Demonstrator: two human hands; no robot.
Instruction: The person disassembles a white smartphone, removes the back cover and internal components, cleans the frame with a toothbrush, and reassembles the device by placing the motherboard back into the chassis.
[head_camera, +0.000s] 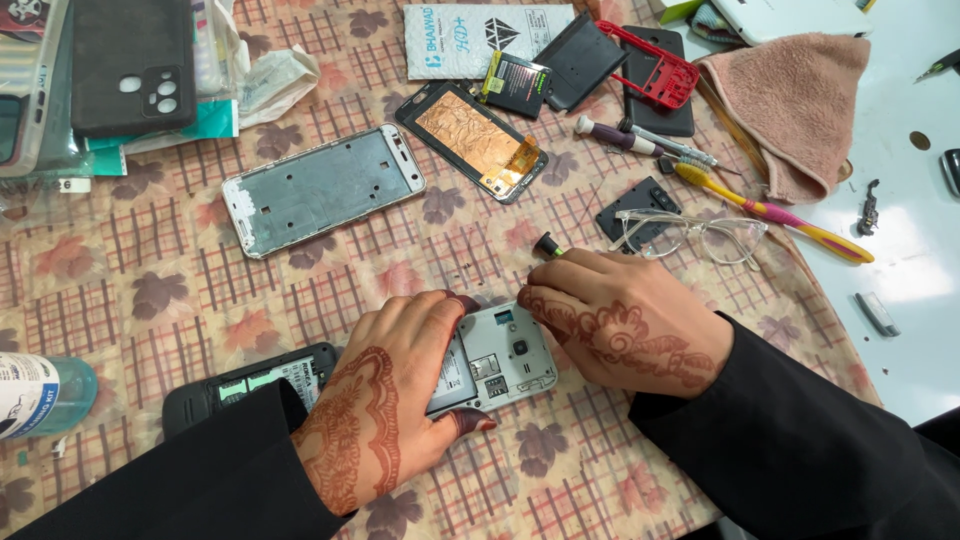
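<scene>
Opened smartphone (505, 358) lies back-up, cover off, silver-grey inner frame showing camera lens, card slots and part of the battery bay; sits at about 6 o'clock of the view, low centre of the table; left hand (385, 400) is curled over its left half, thumb at the lower edge and fingers along the upper edge, gripping the body; right hand (625, 320) is closed around a small screwdriver (548, 246), black cap with green collar poking out at 11 o'clock from the fist, tip hidden at the phone's upper right corner; both wrists in black sleeves.

Surface is a tablecloth (150, 290) with brown check and leaf print over a pale blue tabletop (910, 200) seen at 3 o'clock; around it: bare metal phone frame (322, 188) at 10 o'clock, display with copper foil back (472, 138) at 12, clear glasses (690, 234) and a yellow-pink toothbrush (770, 212) at 2, pink cloth (795, 105) beyond, black phone back (240, 385) touching the left sleeve; room past the table not visible.

Phone's long axis runs roughly 8 to 2 o'clock, slightly tilted from horizontal, camera end toward the right hand.
</scene>
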